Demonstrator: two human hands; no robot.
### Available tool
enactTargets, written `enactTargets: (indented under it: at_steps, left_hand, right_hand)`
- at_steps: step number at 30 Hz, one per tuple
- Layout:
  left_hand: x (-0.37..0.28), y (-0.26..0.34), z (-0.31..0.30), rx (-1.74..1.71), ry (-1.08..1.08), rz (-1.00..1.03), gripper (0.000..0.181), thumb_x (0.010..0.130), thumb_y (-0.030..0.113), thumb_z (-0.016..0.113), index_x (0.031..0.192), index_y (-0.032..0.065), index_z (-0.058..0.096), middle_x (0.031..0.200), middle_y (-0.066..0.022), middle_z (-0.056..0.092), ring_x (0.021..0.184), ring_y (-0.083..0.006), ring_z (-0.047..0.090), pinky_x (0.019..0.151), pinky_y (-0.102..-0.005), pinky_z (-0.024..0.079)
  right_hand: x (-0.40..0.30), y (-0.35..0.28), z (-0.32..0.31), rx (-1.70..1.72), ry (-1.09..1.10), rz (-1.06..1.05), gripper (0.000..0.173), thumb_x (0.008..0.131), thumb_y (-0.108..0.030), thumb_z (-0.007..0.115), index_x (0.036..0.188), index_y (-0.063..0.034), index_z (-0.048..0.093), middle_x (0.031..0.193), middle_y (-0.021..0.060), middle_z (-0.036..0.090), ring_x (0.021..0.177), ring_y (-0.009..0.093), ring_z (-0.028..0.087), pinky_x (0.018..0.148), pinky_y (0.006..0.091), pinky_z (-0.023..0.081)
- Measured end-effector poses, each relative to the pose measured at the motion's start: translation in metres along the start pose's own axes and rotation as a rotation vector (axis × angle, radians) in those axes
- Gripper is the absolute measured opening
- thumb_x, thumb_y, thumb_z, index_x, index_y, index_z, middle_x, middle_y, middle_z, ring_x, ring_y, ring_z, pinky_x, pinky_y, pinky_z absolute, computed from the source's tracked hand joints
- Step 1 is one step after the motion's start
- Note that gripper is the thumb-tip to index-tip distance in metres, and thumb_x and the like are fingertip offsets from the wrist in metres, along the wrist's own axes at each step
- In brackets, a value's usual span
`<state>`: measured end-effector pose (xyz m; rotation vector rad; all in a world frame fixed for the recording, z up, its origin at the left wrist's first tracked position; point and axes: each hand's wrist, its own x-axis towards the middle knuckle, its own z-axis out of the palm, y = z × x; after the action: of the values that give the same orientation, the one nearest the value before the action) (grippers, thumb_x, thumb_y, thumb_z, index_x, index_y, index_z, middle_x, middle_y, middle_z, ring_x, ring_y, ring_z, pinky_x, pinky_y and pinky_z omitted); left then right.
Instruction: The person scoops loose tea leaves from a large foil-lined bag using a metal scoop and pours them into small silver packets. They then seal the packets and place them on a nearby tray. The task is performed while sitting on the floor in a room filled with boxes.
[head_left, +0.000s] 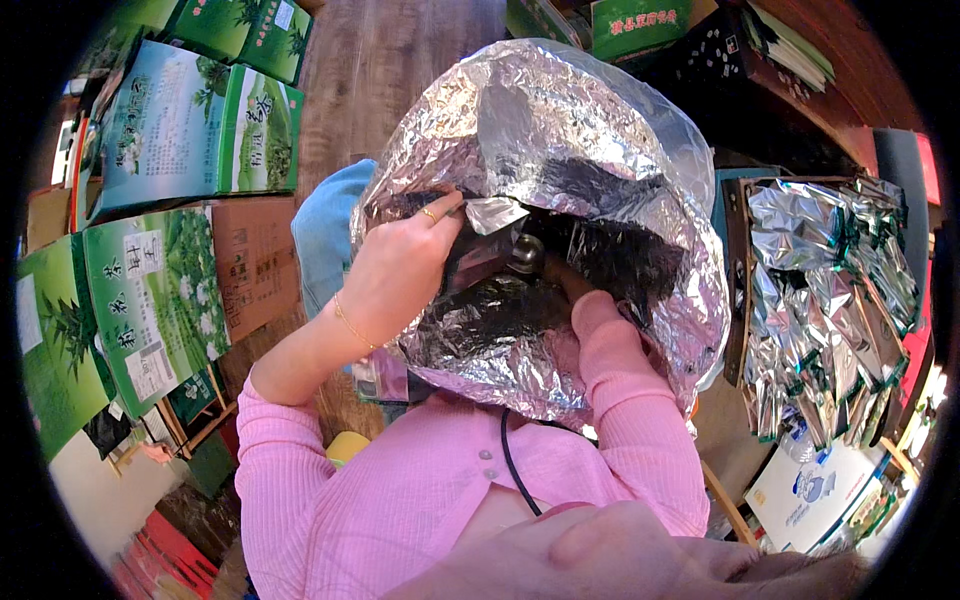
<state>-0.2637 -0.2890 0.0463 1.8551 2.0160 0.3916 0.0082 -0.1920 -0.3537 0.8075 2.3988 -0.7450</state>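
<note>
A large foil-lined bag (600, 135) stands wide-mouthed in front of me, with deep shadow inside. At its left side, my left hand (412, 251) pinches the edge of a small silver foil pouch (495, 215) over the opening. My right hand (566, 279) reaches down into the bag from the right, mostly lost in shadow. It holds a rounded metal scoop (527, 253), whose shiny bowl shows close to the pouch. The scoop's handle and the bag's contents are too dark to make out.
An open box (739, 300) packed with silver foil pouches (817, 300) stands at the right. Green printed cartons (157, 300) line the left side. A blue cloth-like surface (330, 225) shows beside the bag. Wooden flooring (345, 90) runs beyond, and a dark box (720, 67) stands at far right.
</note>
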Motion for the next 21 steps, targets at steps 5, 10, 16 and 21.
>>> enactTargets:
  at_steps: [5,10,16,21]
  left_hand:
    - [0.002,-0.001,-0.002,-0.01,0.018,-0.017,0.019,0.072,-0.004,0.055,0.091,-0.002,0.056,0.121,-0.014,0.059,0.082,-0.0344,0.064,0.069,-0.0417,0.052]
    - [0.003,-0.005,0.0,0.043,0.062,0.018,0.027,0.071,-0.005,0.056,0.098,-0.002,0.058,0.12,-0.0152,0.059,0.084,-0.0316,0.065,0.071,-0.0384,0.054]
    - [0.005,-0.004,-0.004,0.014,0.037,0.018,0.028,0.07,-0.005,0.057,0.098,-0.0021,0.057,0.122,-0.0148,0.058,0.084,-0.032,0.064,0.071,-0.0385,0.054]
    - [0.009,-0.004,-0.004,0.004,0.021,0.013,0.027,0.071,-0.005,0.057,0.098,-0.002,0.058,0.122,-0.0144,0.058,0.084,-0.0315,0.064,0.07,-0.0383,0.053]
  right_hand:
    - [0.018,-0.016,0.015,-0.018,0.095,0.013,0.033,0.087,-0.015,0.055,0.116,-0.005,0.063,0.121,0.0158,0.061,0.112,0.036,0.056,0.095,0.0513,0.042]
    - [0.042,-0.002,-0.004,-0.046,0.251,0.013,0.033,0.087,-0.015,0.054,0.118,-0.0049,0.062,0.122,0.016,0.06,0.114,0.036,0.055,0.096,0.0512,0.041]
    - [0.089,0.033,-0.046,0.116,0.744,0.273,0.034,0.088,-0.015,0.053,0.119,-0.0048,0.061,0.124,0.0163,0.059,0.116,0.036,0.053,0.098,0.0509,0.039]
    - [0.118,0.017,-0.036,0.282,0.896,0.362,0.035,0.088,-0.016,0.052,0.121,-0.0047,0.06,0.125,0.0166,0.058,0.117,0.036,0.052,0.1,0.0508,0.038]
